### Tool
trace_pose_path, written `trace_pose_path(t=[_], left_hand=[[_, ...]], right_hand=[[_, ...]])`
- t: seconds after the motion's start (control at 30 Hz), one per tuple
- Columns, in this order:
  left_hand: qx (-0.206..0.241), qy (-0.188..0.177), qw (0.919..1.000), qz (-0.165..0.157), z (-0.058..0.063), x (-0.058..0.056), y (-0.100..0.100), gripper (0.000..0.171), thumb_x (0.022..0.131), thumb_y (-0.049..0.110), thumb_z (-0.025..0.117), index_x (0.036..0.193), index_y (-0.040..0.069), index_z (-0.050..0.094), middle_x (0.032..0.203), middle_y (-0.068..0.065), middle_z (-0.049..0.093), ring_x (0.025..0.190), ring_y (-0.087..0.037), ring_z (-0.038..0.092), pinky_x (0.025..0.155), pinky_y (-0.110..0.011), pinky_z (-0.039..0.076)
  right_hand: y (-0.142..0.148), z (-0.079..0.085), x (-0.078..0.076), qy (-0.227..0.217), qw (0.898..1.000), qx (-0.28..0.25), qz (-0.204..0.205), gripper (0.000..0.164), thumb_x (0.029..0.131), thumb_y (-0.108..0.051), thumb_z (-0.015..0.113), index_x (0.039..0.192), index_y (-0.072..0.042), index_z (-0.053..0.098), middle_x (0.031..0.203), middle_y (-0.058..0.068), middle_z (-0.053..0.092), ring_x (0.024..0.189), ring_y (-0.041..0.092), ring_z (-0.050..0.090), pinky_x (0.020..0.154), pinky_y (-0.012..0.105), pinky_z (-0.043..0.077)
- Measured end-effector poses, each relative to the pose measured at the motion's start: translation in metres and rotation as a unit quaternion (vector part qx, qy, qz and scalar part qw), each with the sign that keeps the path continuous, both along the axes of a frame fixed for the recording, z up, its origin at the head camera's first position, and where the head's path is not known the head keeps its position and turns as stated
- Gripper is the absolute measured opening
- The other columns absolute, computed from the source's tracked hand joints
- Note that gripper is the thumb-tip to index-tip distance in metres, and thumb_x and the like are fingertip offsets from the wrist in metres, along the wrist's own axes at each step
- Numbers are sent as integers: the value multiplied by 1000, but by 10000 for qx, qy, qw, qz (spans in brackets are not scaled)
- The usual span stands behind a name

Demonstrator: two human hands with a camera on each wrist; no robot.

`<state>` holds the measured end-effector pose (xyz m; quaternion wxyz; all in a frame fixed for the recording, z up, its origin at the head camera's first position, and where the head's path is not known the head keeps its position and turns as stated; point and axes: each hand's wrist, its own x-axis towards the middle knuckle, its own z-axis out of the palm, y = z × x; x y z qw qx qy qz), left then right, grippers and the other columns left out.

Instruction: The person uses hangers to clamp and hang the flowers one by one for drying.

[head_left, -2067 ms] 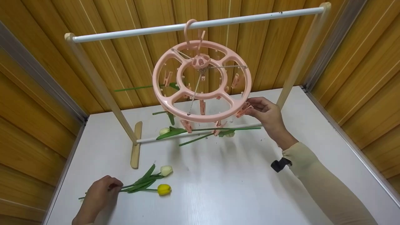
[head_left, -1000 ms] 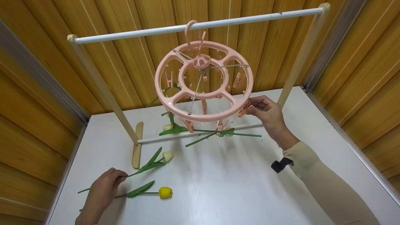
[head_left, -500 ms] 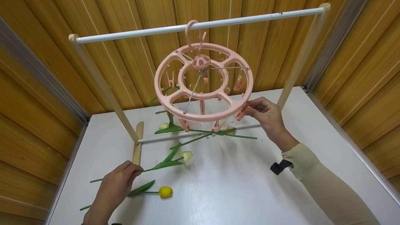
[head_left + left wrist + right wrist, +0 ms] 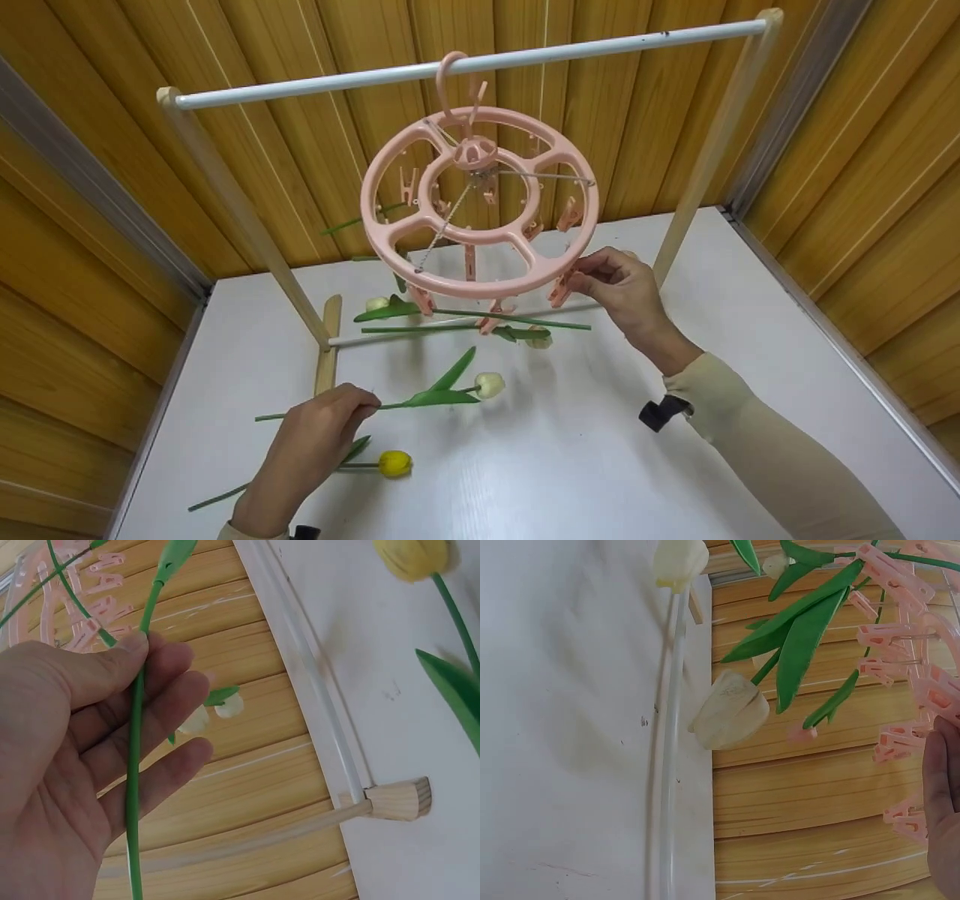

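Note:
My left hand (image 4: 315, 435) pinches the green stem (image 4: 135, 742) of a white artificial tulip (image 4: 490, 385) between thumb and fingers, its bloom pointing right above the table. At the front right of a round pink clip hanger (image 4: 480, 286), my right hand (image 4: 622, 296) pinches a pink clothespin (image 4: 559, 291) hanging from the rim. A yellow tulip (image 4: 395, 464) lies on the table, its stem partly behind my left hand. Clothespins along the hanger's front hold white tulips, one with its bloom (image 4: 377, 304) at the left, another with its bloom (image 4: 538, 337) near the middle.
The hanger hooks over a white bar (image 4: 600, 50) between wooden posts (image 4: 709, 150). A low white rod (image 4: 330, 697) joins the stand's base, and a wooden foot (image 4: 327, 360) rests at the left. Wood-patterned panels (image 4: 105, 187) enclose the white table (image 4: 562, 465).
My left hand has separated the white tulip from the yellow one and carried it right, toward the hanger. The hanger has turned slightly, while my right hand keeps hold of the clothespin, slightly lower and left.

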<state>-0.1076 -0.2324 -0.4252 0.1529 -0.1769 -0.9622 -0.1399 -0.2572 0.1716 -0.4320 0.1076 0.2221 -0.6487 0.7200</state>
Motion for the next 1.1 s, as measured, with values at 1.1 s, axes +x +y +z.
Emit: trace_pose_path(t=[1.1], left_hand=[[308,73,9896,-1404,13,-32,54,12,92,-1,81,98,9,79,95,1,76,82,-14,73,73,-31,64]], right_hand=[[-23,-1,17,415,9955,-250,819,27,95,-10,79,111,8,67,101,15,77,93,22,76,88,37,63]])
